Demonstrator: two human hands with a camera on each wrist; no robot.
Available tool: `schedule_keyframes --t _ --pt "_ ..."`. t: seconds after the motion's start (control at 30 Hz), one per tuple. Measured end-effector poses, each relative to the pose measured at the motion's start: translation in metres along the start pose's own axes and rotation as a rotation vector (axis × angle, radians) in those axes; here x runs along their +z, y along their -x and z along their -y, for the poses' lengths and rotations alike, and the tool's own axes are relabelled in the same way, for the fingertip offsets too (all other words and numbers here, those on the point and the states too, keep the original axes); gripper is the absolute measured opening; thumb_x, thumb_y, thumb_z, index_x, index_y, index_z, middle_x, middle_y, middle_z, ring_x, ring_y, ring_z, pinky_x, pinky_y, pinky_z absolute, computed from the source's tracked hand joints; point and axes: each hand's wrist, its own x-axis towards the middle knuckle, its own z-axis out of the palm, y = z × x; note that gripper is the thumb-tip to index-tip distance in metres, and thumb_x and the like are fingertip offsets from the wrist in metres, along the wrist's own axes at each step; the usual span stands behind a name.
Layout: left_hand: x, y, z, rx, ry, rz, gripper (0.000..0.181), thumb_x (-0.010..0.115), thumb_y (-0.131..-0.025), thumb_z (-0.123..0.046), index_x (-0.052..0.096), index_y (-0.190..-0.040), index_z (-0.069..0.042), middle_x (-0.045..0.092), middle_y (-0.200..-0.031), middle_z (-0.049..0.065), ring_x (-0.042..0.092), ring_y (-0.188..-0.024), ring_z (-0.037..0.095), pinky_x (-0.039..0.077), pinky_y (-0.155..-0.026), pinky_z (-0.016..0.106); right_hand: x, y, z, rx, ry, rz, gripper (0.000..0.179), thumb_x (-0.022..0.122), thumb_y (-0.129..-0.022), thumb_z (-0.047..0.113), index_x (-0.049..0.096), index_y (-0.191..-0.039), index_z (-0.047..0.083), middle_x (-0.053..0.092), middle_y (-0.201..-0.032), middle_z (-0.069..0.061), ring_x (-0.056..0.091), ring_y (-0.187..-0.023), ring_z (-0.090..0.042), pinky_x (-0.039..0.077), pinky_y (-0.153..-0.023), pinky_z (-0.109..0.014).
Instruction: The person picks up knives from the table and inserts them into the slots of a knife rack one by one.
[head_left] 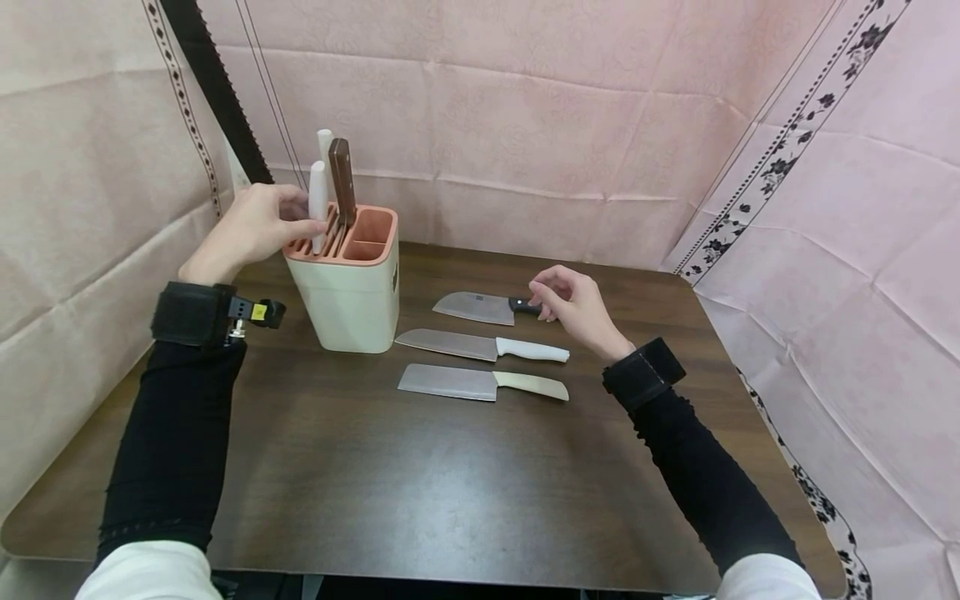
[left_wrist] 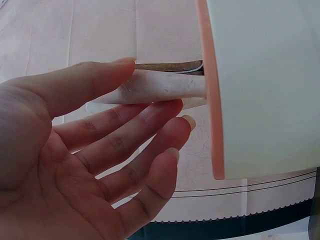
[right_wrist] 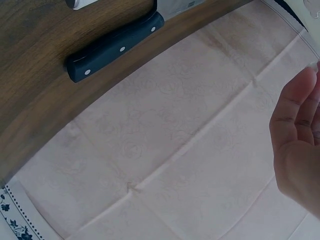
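Note:
My left hand (head_left: 255, 221) is at a knife with a white handle (head_left: 318, 185) that stands upright in a slot of the pale green knife block (head_left: 345, 304). In the left wrist view the thumb lies along one side of that white handle (left_wrist: 172, 86) and fingertips lie on the other, in a light pinch. The blade is hidden in the block. My right hand (head_left: 576, 307), fingers loosely bent and holding nothing, hovers over the end of the black handle (head_left: 524, 306) of a knife lying on the table. The right wrist view shows this black handle (right_wrist: 117, 47) apart from the fingers.
Beside the held handle stand a brown wooden handle (head_left: 342, 175) and another white handle (head_left: 325, 142). A white-handled knife (head_left: 450, 342) and a cream-handled cleaver (head_left: 450, 381) lie on the brown table (head_left: 420, 483), blades leftward. Pink cloth (head_left: 525, 133) hangs behind.

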Motion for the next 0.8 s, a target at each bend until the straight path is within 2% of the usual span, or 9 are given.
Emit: schedule_keyframes --t 0.2,0.4,0.5,0.57,0.67,0.8 --pt "-0.003 0.004 -0.002 -0.018 0.000 0.013 0.050 0.058 -0.095 -0.032 0.052 -0.131 0.002 0.059 -0.124 0.030 0.055 -0.114 0.043 0.043 -0.089 0.055 -0.002 0.001 -0.006 0.005 0.007 0.004 0.019 0.056 -0.097 0.008 0.061 -0.105 -0.008 0.068 -0.086 -0.023 0.059 -0.069 -0.046 0.055 -0.063 -0.035" --pt "-0.004 0.010 -0.006 -0.022 -0.004 0.013 0.047 0.058 -0.095 -0.030 0.052 -0.129 0.003 0.060 -0.121 0.030 0.057 -0.112 0.042 0.042 -0.092 0.056 -0.006 -0.003 -0.047 0.026 0.028 0.000 0.023 0.057 -0.097 0.017 0.063 -0.108 -0.003 0.069 -0.087 -0.018 0.062 -0.067 -0.036 0.055 -0.063 -0.032" --pt "-0.003 0.012 -0.006 -0.018 -0.021 0.021 0.047 0.058 -0.095 -0.029 0.053 -0.127 0.004 0.060 -0.120 0.031 0.057 -0.110 0.042 0.043 -0.091 0.056 -0.009 0.000 -0.063 0.045 0.071 0.031 0.021 0.060 -0.096 0.019 0.065 -0.105 0.001 0.070 -0.087 -0.015 0.063 -0.067 -0.031 0.055 -0.062 -0.030" --pt "-0.003 0.014 -0.007 -0.022 -0.026 0.023 0.048 0.059 -0.094 -0.030 0.053 -0.126 0.004 0.060 -0.120 0.031 0.058 -0.109 0.042 0.044 -0.090 0.056 -0.010 0.005 -0.072 0.052 0.130 0.090 0.018 0.062 -0.094 0.019 0.068 -0.102 0.004 0.070 -0.088 -0.014 0.064 -0.069 -0.029 0.055 -0.062 -0.029" --pt "-0.004 0.017 -0.008 -0.031 -0.027 0.024 0.047 0.060 -0.094 -0.032 0.055 -0.124 0.004 0.061 -0.120 0.030 0.058 -0.108 0.041 0.046 -0.087 0.055 -0.007 0.015 -0.086 0.072 0.250 0.228 0.015 0.068 -0.091 0.022 0.071 -0.097 0.009 0.072 -0.088 -0.009 0.064 -0.073 -0.021 0.051 -0.063 -0.025" --pt "-0.004 0.021 -0.010 -0.044 -0.029 0.026 0.045 0.060 -0.093 -0.032 0.056 -0.120 0.003 0.060 -0.119 0.030 0.058 -0.108 0.041 0.046 -0.085 0.054 0.000 0.028 -0.103 0.138 0.378 0.418 0.025 0.076 -0.083 0.029 0.071 -0.097 0.009 0.071 -0.086 -0.003 0.061 -0.074 -0.013 0.047 -0.065 -0.024"
